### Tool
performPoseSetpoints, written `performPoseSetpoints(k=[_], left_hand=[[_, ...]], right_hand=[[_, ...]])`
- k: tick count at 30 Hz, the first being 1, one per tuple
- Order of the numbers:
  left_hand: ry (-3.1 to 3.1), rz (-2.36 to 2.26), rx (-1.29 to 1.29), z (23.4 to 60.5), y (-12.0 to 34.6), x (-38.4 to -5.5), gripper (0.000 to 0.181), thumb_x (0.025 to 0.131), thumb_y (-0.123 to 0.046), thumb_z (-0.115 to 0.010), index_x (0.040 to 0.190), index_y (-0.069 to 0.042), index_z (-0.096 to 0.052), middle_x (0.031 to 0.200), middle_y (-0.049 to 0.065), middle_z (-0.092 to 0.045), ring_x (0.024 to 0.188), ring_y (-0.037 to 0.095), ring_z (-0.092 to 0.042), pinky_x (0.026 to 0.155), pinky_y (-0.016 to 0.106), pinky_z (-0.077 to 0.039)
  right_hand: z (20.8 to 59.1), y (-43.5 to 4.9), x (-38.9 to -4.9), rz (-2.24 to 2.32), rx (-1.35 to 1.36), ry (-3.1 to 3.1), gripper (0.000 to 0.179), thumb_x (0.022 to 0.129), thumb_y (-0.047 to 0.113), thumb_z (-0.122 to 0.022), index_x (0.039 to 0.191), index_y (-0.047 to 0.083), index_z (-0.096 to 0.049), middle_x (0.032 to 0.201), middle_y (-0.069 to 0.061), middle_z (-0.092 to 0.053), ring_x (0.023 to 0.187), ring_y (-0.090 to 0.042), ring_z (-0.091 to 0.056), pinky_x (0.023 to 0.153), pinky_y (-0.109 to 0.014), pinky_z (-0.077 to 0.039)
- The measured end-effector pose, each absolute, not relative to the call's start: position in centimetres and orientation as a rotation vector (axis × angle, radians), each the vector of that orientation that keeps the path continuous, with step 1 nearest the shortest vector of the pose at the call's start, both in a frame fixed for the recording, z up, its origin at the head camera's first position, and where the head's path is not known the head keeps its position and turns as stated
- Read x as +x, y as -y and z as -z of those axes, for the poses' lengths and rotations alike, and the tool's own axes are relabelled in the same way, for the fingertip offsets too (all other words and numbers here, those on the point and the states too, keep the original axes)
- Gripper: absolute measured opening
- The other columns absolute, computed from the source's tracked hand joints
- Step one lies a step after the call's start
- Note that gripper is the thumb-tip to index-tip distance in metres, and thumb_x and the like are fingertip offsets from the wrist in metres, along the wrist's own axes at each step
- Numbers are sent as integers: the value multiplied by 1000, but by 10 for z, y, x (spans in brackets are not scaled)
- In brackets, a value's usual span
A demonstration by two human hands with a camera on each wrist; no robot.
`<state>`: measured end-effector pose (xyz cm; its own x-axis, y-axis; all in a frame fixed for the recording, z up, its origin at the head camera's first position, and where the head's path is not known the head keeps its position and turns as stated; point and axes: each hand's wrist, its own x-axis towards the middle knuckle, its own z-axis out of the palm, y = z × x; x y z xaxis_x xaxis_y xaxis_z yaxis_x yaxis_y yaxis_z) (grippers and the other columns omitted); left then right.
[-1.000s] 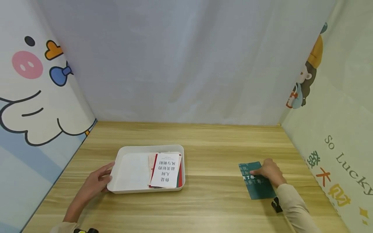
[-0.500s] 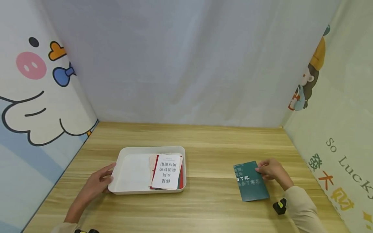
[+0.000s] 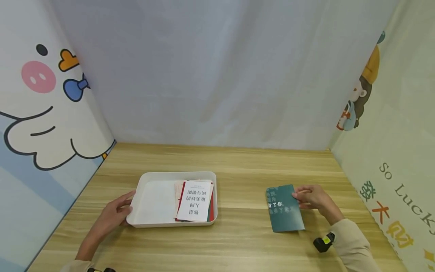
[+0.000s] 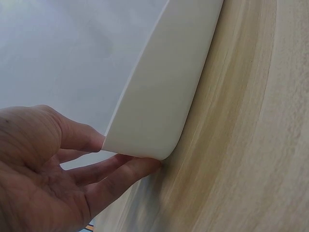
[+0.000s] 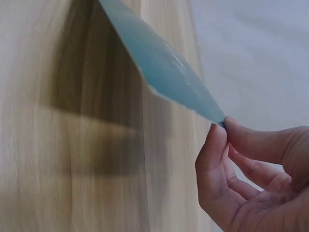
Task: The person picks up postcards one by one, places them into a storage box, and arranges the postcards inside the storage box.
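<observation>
My right hand pinches the upper right edge of a dark teal card printed with white and pale characters. In the right wrist view the teal card slants above the tabletop, casting a shadow, its edge between thumb and fingertips. On the left, my left hand holds the short side of a shallow white tray. Close up in the left wrist view, the thumb is at the tray's rim and the fingers lie against its outer wall. Several cards lie stacked in the tray's right half, a white one on top.
Wood-grain tabletop separates the tray from the teal card. A pale curtain closes off the back. Printed cloth walls stand at the left and right. A black wrist camera hangs below the right sleeve.
The right hand has shifted its grip to the teal card's right edge, lifted the card and carried it left. The left hand stays on the tray; the head view has shifted slightly.
</observation>
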<state>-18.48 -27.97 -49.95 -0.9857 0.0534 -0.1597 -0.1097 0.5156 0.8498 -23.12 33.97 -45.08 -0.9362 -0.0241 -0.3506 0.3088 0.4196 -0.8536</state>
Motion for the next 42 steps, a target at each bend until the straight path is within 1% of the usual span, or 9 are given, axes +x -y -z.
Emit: performPoseSetpoints(k=[4,11,20,24,29,35,37,39,42], left_hand=[[-2602,-1460,-34,500,280,-184,58,106,0,-50,160,8,-29,147,45,-45,110,37,-67,65,34,-58],[-2609,-1429,-69,500,279,-185,58,106,-1,-49,161,7,-30,148,44,-44,110,37,-67,66,33,-59],[-2615,-1419,-77,499,278,-185,59,106,-1,-50,161,6,-30,149,44,-44,111,38,-66,66,32,-58],[-2610,-1423,-81,499,278,-185,59,106,-2,-50,161,6,-30,149,43,-44,112,38,-66,66,33,-58],[-2604,-1439,-69,498,278,-185,58,105,0,-49,160,7,-31,148,45,-43,113,41,-66,67,34,-59],[-2620,-1419,-64,499,278,-185,58,105,0,-49,160,7,-31,148,45,-44,111,39,-67,68,34,-59],[-2619,-1419,-68,499,278,-185,58,105,0,-49,160,7,-31,148,45,-44,111,39,-67,67,34,-59],[-2612,-1425,-73,498,278,-184,58,105,0,-49,160,6,-31,148,45,-43,112,40,-67,67,34,-59],[-2611,-1434,-74,498,278,-184,58,105,0,-50,160,6,-31,148,44,-44,113,41,-66,66,34,-59]], right_hand=[[453,-336,-232,1607,224,-2305,33,102,7,-65,125,-15,-58,82,3,-68,72,-7,-66,69,-26,-61],[449,-317,-239,1662,106,-2269,43,104,13,-64,135,-15,-53,92,2,-70,79,-8,-68,76,-29,-62],[447,-278,-249,1805,38,-2163,45,104,9,-64,139,-16,-51,97,4,-70,82,-9,-69,79,-30,-62],[446,-255,-253,1890,-2,-2070,38,104,8,-64,135,-12,-56,97,5,-71,84,-8,-70,81,-30,-62],[448,-225,-258,1980,-39,-1947,24,103,3,-62,125,-6,-63,95,4,-72,82,-9,-70,81,-30,-62],[453,-191,-262,1998,-56,-1902,40,103,2,-61,138,-16,-52,97,1,-71,82,-10,-71,82,-31,-62],[455,-178,-263,1996,-51,-1911,42,103,2,-61,139,-17,-50,97,1,-70,80,-10,-71,81,-31,-62],[458,-165,-265,2000,-45,-1918,40,102,1,-62,136,-17,-53,95,0,-70,79,-11,-71,80,-32,-62],[461,-147,-268,2010,-30,-1921,31,100,0,-65,126,-16,-60,90,-1,-71,76,-12,-70,79,-34,-63]])
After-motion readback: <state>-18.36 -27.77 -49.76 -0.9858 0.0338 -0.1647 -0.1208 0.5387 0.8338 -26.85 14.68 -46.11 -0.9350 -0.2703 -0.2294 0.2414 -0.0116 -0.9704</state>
